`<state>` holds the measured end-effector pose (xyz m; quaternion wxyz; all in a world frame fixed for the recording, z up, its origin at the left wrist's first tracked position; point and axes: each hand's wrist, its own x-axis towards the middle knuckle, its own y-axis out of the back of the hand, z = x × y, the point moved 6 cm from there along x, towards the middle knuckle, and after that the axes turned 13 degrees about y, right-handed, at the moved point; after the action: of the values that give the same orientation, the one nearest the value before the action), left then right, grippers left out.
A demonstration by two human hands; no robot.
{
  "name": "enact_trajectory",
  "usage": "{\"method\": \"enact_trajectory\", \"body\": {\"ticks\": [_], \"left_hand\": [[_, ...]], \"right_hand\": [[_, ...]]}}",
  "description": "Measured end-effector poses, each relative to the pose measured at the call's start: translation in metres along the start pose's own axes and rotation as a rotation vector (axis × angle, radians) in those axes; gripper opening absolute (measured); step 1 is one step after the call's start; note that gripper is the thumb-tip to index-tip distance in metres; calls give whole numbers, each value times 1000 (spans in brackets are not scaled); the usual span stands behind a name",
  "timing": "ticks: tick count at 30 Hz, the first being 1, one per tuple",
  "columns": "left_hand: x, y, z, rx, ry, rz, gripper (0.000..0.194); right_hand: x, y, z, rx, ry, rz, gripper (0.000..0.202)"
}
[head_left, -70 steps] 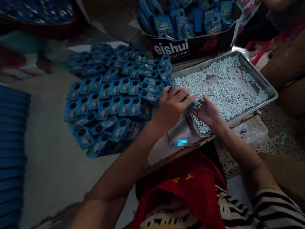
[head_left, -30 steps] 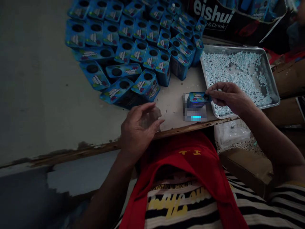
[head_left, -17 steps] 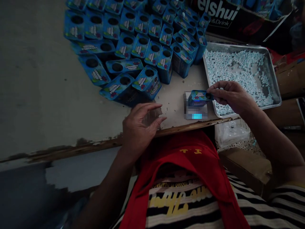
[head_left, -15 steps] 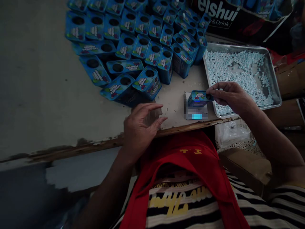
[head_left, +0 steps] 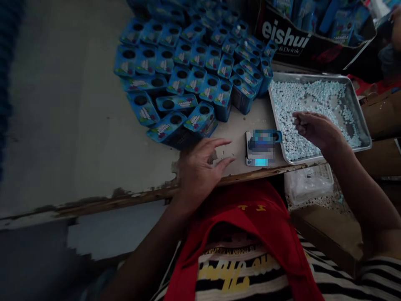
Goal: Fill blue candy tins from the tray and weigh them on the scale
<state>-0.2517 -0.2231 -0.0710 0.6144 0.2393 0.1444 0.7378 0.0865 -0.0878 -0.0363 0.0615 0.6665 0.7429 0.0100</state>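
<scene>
Over the table's front edge, my left hand (head_left: 205, 165) holds nothing, its thumb and fingers spread apart. My right hand (head_left: 315, 127) is over the metal tray (head_left: 365, 125) of small pale blue candies (head_left: 291, 142). Its fingers are pressed together; what they hold, if anything, is too small to make out. Between the hands lies a small scale (head_left: 249, 161) with a lit cyan display. A blue container (head_left: 277, 136) rests on the scale, partly blurred, touched by neither hand. Many similar blue containers (head_left: 200, 119) with dark round openings stand or lie beyond my left hand.
A black carton (head_left: 285, 37) marked "eishui" holds more blue packages behind the tray. Brown boxes (head_left: 379, 121) stand at the right. Under the table edge are a clear plastic bag (head_left: 308, 182) and a cardboard box (head_left: 326, 230). Part of a person shows at the upper right.
My right hand has left the blue container on the scale and moved right over the candies. My left hand is still spread, now nearer the scale. The whole view has shifted slightly.
</scene>
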Motion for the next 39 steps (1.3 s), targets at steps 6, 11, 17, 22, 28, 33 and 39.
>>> {"method": "enact_trajectory", "body": {"ticks": [6,11,17,22,28,33,39], "left_hand": [[17,-24,33,16,-143,-68,41],[28,-46,45,106,-115,-122,54],[47,-63,51,284,-98,-179,82],[53,-69,42,353,-96,-183,98],[54,-90,46,351,-113,-253,88],[56,-108,61,378,-123,-295,56],[16,-46,63,353,-171,-183,39]], "right_hand": [[26,22,-2,-674,430,-50,26],[63,-67,-34,-876,838,-213,18],[119,-167,-46,-1478,890,-714,43],[130,-179,-48,-1510,839,-890,32],[120,-175,-56,-1017,713,-760,53],[107,-150,-48,-1017,523,-609,69],[61,-95,-60,-994,557,-410,48]]}}
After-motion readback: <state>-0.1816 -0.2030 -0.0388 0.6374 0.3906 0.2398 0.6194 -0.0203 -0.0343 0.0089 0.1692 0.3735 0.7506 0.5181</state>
